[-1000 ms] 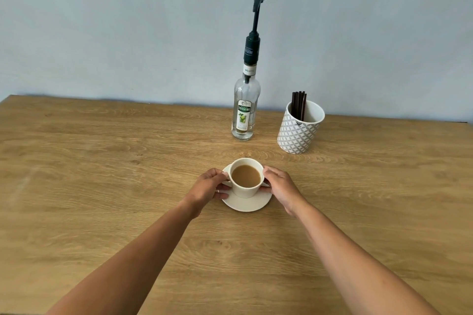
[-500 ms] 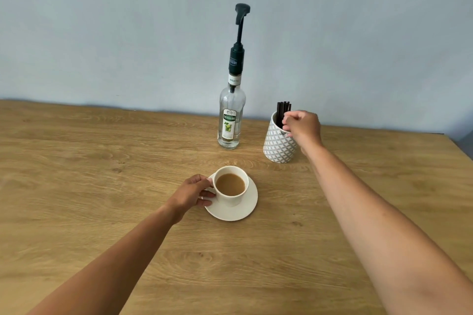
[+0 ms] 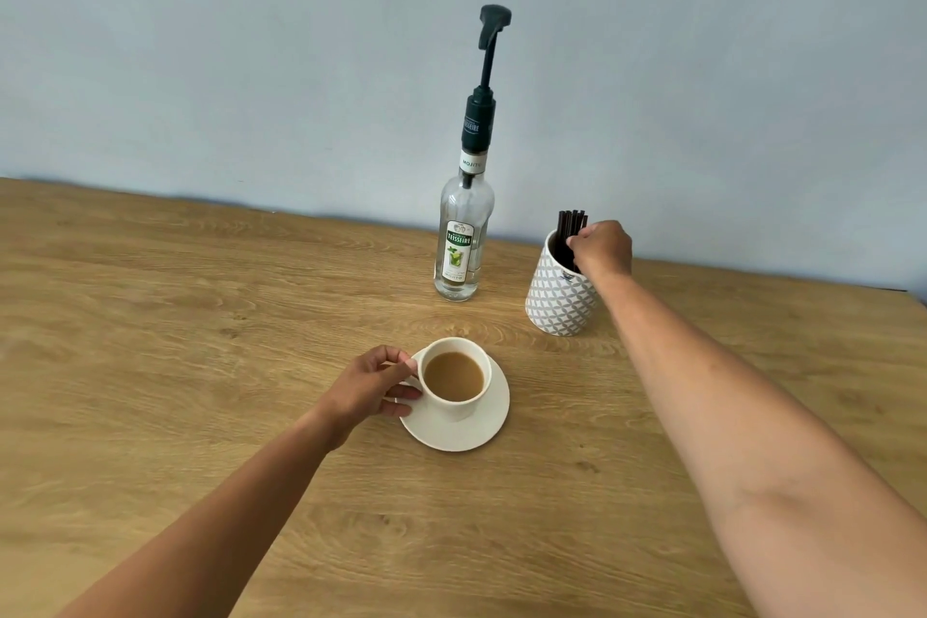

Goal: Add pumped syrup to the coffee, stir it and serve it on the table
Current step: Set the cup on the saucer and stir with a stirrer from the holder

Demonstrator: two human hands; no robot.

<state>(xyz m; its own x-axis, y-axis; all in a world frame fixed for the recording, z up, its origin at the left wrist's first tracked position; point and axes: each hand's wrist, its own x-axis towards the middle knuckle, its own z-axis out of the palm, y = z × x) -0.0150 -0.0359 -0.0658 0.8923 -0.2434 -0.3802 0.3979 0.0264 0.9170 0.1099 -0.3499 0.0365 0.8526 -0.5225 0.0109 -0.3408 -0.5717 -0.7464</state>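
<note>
The right hand (image 3: 602, 248), right of centre, has left the cup (image 3: 454, 379) and now pinches a stirrer (image 3: 571, 228) in the holder (image 3: 559, 301); the left hand (image 3: 373, 384) steadies the cup, so stirring comes next.

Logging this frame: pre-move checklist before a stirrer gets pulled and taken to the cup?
1. Right hand at stirrers in patterned holder: ok.
2. Fingers closed on a single stirrer: cannot tell.
3. Left hand steadying cup at its handle side: ok.
4. Cup upright on saucer, coffee inside: ok.
5. Syrup bottle upright, apart from holder and cup: ok.
6. Syrup already in the coffee: cannot tell.
</note>
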